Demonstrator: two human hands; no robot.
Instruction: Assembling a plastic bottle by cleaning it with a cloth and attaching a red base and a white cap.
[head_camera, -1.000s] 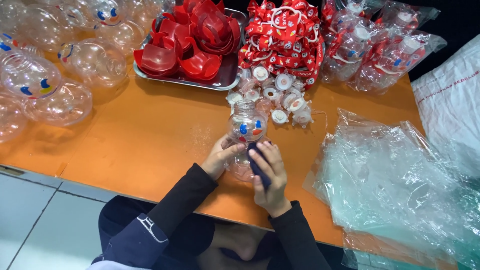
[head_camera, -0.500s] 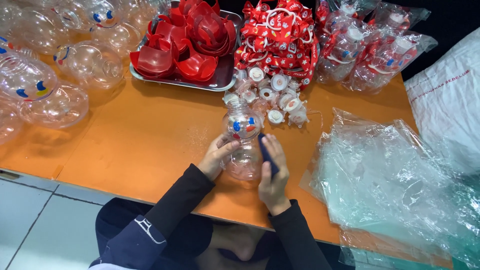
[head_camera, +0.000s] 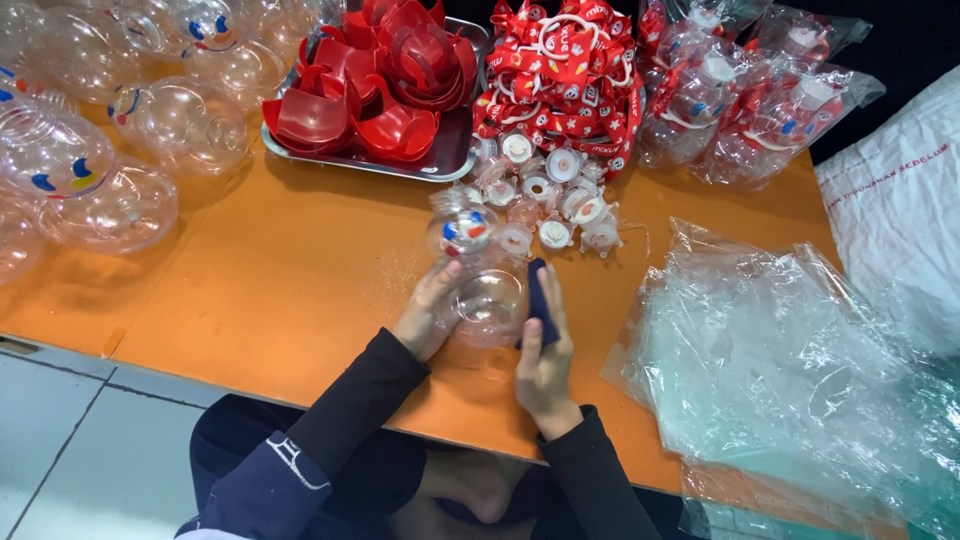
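Two hands hold a clear plastic bottle (head_camera: 478, 275) over the orange desk (head_camera: 300, 270). The bottle is round like a snowman, with a small ball on top and a bigger ball below. The small ball has blue and red spots painted on it. The bottle lies tilted, with its top pointing away from the person.

The left hand (head_camera: 428, 315) cups the left side of the big ball, and its grip is closed on the bottle. The right hand (head_camera: 545, 350) presses a dark blue cloth (head_camera: 540, 300) against the right side of the bottle, so its grip is closed on the cloth. Both arms wear dark sleeves.

Just past the bottle sits a little heap of white and clear caps (head_camera: 550, 195). Behind the caps is a pile of red straps (head_camera: 560, 70) with white marks. Next to that, a metal tray (head_camera: 455, 160) holds red plastic cups (head_camera: 380, 80). On the far left lie many more clear bottles (head_camera: 120, 130). On the far right are bottles wrapped in bags (head_camera: 750, 100). Near the right hand is a big pile of clear plastic bags (head_camera: 790, 360).
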